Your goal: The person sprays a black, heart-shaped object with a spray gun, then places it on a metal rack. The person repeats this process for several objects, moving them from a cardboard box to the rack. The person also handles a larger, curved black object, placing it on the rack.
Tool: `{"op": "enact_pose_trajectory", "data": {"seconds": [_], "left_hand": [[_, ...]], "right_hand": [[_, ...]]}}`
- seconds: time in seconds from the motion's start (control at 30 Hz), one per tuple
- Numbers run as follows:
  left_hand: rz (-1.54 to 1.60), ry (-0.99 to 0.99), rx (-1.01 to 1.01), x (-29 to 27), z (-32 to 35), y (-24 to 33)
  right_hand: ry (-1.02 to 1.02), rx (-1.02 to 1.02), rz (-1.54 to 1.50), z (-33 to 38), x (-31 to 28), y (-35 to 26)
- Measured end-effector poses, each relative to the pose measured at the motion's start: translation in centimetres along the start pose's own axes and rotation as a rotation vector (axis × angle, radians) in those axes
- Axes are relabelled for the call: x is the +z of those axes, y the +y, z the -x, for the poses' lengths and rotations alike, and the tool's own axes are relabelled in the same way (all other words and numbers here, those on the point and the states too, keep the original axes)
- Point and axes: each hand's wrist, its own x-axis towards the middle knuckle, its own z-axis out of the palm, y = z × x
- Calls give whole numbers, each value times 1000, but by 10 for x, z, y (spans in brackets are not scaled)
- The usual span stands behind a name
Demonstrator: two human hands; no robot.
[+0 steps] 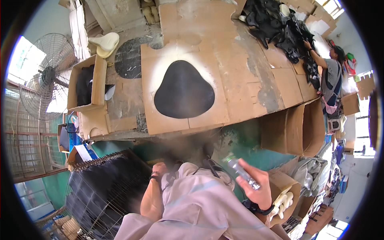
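Right hand point(258, 187) grasps silver tool point(244, 173), lower right; left hand point(160, 168) unclear — probably spraying central black panel point(185, 92); next needs even aim.

Spreads wide as a worn, stained worktop point(127, 98) layered with flat brown cardboard sheets point(234, 86). Bears near the middle a matte black, rounded-triangular piece point(184, 92) ringed by a whitish haze point(205, 69). Carries at left an open brown cardboard box point(99, 82) near a dark oval patch point(129, 60), at far right a heap of curved black pieces point(286, 36).
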Motion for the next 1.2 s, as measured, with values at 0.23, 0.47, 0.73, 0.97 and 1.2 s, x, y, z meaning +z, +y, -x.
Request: {"op": "enact_pose_trajectory", "data": {"seconds": [0.23, 0.47, 0.73, 0.97, 1.2], "left_hand": [[243, -23, -127, -5, 0, 26], [298, -149, -280, -31, -14, 49], [5, 28, -234, -49, -9, 88], [169, 236, -147, -45, 18, 102], [218, 377, -117, -36, 62, 18]], "right_hand": [[7, -51, -17, -4, 19, -8], [231, 126, 85, 25, 27, -13], [342, 70, 77, -33, 35, 22], [222, -37, 491, -218, 34, 147], [302, -60, 627, -395, 76, 278]]}}
